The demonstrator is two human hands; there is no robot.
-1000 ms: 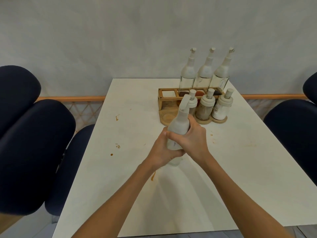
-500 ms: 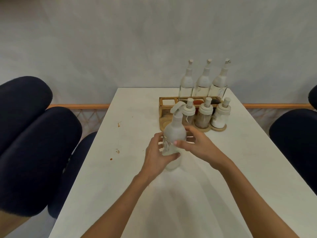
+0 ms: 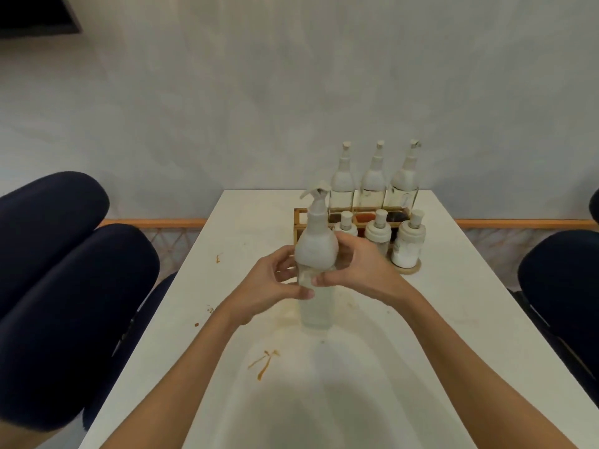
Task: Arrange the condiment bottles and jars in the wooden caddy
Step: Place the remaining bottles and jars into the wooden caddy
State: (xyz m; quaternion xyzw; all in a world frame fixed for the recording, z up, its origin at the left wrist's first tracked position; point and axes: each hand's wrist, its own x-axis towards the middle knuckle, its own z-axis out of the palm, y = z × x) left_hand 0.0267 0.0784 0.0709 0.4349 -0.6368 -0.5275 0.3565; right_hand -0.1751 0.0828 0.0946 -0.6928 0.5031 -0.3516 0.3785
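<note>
White-capped pump bottle point(image 3: 316, 251) gripped upright over mid-counter point(image 3: 421, 335): left hand point(image 3: 272, 286) curled round its waist, right hand point(image 3: 359, 270) pinching from 3 o'clock. Probably the carry to the wooden caddy point(image 3: 299, 218) at 1 o'clock. Next, lift clear of the front jars point(image 3: 377, 233) and lower into the seemingly vacant 9 o'clock end.

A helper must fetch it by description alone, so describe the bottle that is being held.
Start at the white table and find the wooden rack near its far end. Just in front of it, the left hand and the right hand hold one tall bottle upright. Unlike the three bottles at the rack's back and the small jars in front, it is outside the rack.
</note>
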